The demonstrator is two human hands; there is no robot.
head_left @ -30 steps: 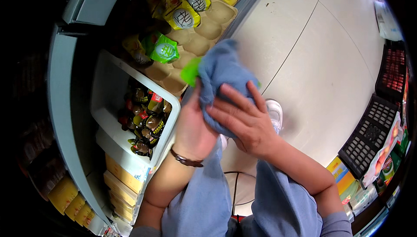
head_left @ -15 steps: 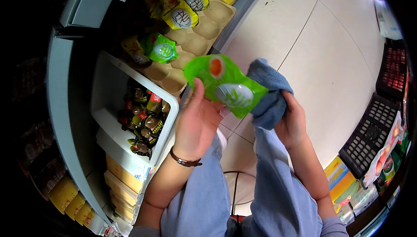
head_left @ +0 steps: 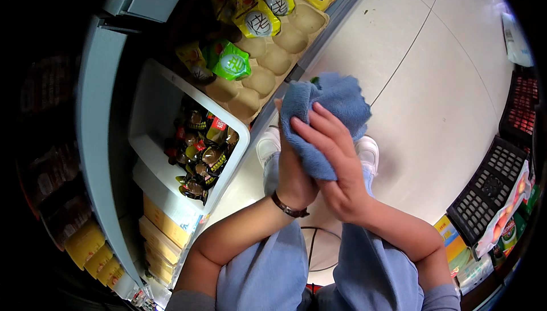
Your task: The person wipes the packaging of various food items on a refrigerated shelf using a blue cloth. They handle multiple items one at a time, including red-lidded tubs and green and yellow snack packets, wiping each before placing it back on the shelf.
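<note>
My two hands come together in front of my knees around a blue-grey cloth [head_left: 342,97]. The right hand [head_left: 336,157] presses the cloth with its fingers laid over it, against my left hand [head_left: 293,165]. That left hand cups from beneath, and the cloth covers most of its fingers. A bit of the green packet [head_left: 315,80] peeks out at the cloth's top edge; its remainder is hidden. Beyond the hands, on a cardboard egg tray [head_left: 273,60], lie another green packet [head_left: 231,63] and several yellow packets [head_left: 254,20].
Left of my hands, a white bin [head_left: 228,123] holds several dark packets [head_left: 202,157]. A grey shelf post [head_left: 94,140] rises at the left. Black plastic crates [head_left: 484,183] line the right side. Between them lies the tiled floor [head_left: 433,111], with my white shoes [head_left: 367,154] on it.
The cloth in my right hand has come left onto the green packet, which is now almost wholly covered. My hands have closed together, and the view has shifted slightly.
</note>
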